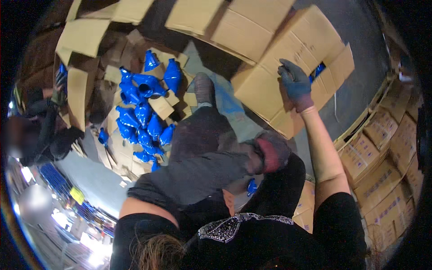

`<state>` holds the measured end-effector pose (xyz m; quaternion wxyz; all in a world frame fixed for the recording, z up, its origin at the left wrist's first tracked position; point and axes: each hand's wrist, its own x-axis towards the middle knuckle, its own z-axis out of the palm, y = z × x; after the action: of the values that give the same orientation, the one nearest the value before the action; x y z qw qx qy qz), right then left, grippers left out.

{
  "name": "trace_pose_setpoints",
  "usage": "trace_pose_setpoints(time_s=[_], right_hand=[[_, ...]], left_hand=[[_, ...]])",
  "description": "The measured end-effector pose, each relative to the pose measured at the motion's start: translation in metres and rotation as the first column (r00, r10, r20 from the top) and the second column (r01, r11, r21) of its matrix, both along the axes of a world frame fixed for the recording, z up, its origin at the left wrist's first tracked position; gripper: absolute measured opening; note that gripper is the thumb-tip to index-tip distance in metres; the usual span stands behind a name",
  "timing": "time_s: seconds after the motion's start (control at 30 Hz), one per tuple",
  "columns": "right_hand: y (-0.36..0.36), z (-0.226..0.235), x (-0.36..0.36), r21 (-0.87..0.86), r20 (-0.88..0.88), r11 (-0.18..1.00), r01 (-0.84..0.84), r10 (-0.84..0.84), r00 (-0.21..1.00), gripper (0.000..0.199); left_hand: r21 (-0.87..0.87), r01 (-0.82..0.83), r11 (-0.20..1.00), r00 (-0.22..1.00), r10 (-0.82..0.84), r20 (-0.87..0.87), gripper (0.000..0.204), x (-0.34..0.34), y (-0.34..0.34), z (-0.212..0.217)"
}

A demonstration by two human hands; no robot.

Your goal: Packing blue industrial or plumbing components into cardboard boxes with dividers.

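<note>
My right hand, in a grey-blue glove, is over the top of a large cardboard box, its fingers slightly bent and apart with nothing visible in them. Whether it touches the cardboard I cannot tell. Through a gap in the flaps beside it shows a shiny blue piece. My left hand, gloved with a red cuff and below a dark sleeve, is near my bent knee. Blur and shadow hide its fingers. To the left lies a heap of glossy blue bottle-shaped pieces with tapered necks, among cardboard scraps.
Open box flaps stand along the far side. Stacked, strapped cartons fill the right. At the left edge another person in dark clothes works beside a box flap. A single blue piece lies near my legs.
</note>
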<state>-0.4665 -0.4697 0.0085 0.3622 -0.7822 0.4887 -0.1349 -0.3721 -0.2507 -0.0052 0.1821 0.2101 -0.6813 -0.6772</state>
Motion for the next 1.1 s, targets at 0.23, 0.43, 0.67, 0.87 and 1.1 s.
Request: trace_pose_setpoints(time_s=[0.23, 0.43, 0.67, 0.87, 1.1], right_hand=[[-0.004, 0.030, -0.027, -0.217, -0.243, 0.884, -0.413, 0.361, 0.900, 0.020], [0.018, 0.062, -0.060, -0.326, -0.311, 0.853, -0.407, 0.310, 0.899, 0.018], [0.055, 0.112, -0.122, -0.371, -0.385, 0.881, -0.295, 0.143, 0.912, 0.027], [0.129, 0.030, -0.216, -0.122, -0.543, 0.980, 0.155, -0.196, 0.817, 0.070], [0.113, 0.059, -0.111, 0.063, -0.693, 0.998, 0.009, 0.038, 0.720, 0.068]], left_hand=[[-0.150, 0.076, 0.986, 0.744, 0.044, 0.667, 0.026, 0.058, -0.134, 0.168], [-0.362, 0.191, 0.912, 0.766, 0.092, 0.637, 0.028, 0.038, -0.132, 0.162], [-0.541, 0.356, 0.762, 0.779, 0.079, 0.623, 0.025, 0.041, -0.098, 0.157], [-0.489, 0.504, 0.712, 0.678, 0.025, 0.735, 0.026, 0.042, -0.073, 0.139], [-0.596, 0.460, 0.658, 0.687, 0.161, 0.709, 0.030, 0.050, -0.060, 0.110]])
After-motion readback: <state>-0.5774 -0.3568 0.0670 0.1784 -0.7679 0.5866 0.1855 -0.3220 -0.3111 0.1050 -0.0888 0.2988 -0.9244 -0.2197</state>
